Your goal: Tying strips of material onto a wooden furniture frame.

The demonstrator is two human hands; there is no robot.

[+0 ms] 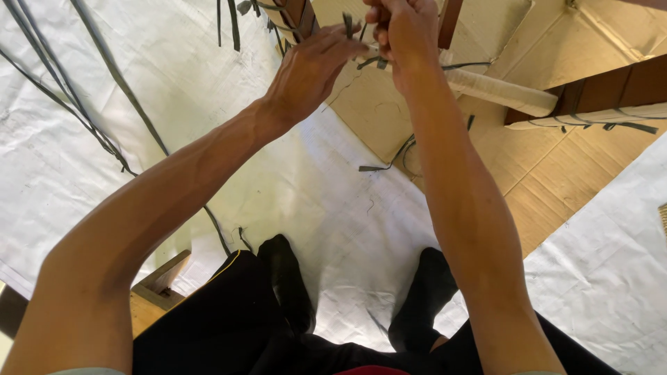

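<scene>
Bare forearms, black trousers, black socks
</scene>
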